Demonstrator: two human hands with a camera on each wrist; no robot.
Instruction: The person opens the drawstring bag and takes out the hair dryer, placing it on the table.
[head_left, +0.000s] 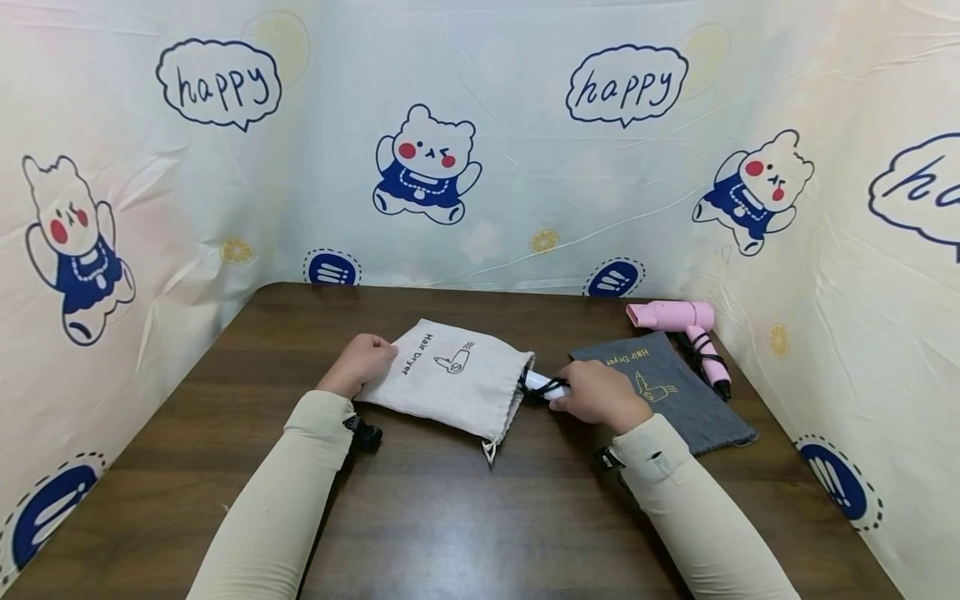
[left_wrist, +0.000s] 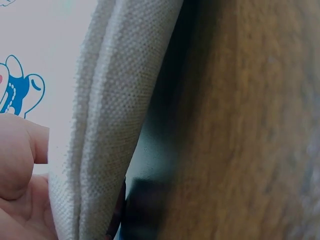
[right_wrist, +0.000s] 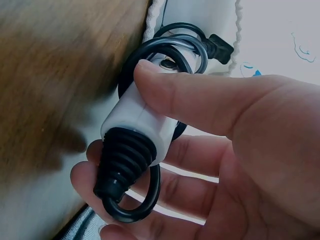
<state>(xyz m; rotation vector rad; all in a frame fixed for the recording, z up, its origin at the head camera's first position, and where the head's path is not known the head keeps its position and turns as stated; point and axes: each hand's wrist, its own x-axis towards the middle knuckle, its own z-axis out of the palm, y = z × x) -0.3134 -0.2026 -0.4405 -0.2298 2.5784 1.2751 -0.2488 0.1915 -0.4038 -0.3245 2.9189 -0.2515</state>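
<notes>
A light linen drawstring bag [head_left: 480,392] printed "Hair Dryer" lies across the middle of the table, its mouth facing right. At its closed left end, my left hand [head_left: 365,367] pinches the fabric; in the left wrist view the bag's seam [left_wrist: 95,125] runs between thumb and fingers. My right hand [head_left: 600,393] grips the white handle of a hair dryer [right_wrist: 135,115] at the bag's mouth. Black cord [right_wrist: 145,55] is looped around that handle, and its plug [right_wrist: 220,48] shows near the opening. The rest of the dryer is hidden inside the bag.
A dark grey drawstring bag [head_left: 701,417] printed in yellow lies flat to the right, partly under my right hand in the head view. Behind it sits a pink hair dryer [head_left: 671,316] with its cord wound round the handle. Printed cloth walls [head_left: 517,167] enclose the wooden table [head_left: 450,517].
</notes>
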